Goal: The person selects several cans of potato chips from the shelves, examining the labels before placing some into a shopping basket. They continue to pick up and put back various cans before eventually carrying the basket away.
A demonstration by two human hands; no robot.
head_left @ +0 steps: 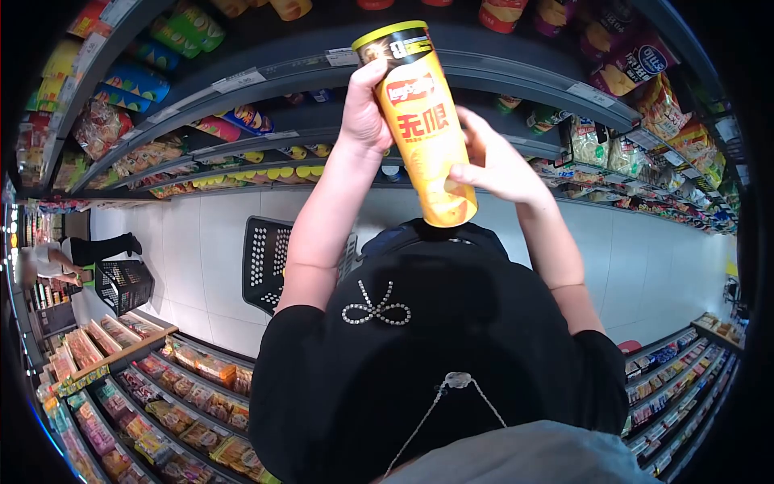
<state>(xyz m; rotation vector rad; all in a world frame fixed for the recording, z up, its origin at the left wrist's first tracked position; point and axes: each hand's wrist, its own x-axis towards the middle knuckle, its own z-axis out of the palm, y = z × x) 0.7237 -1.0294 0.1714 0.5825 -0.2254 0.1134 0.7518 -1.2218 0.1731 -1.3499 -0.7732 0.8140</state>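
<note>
A tall yellow canister of Lay's potato chips (423, 145), with a black band at the top and a yellow-green lid, is held up in front of my chest, tilted slightly. My left hand (367, 105) is closed around its upper left side, the thumb lying near the black band. Lower down, my right hand (496, 161) grips the right side, its thumb on the front of the label. The fingers behind the canister are partly hidden.
Shelves (484, 68) of snack canisters and bags curve across the front. A dark shopping basket (256, 278) is beside me at left. Farther left, a person (60, 258) stands by another black basket (125, 284). Packaged-food shelves (181, 403) lie behind.
</note>
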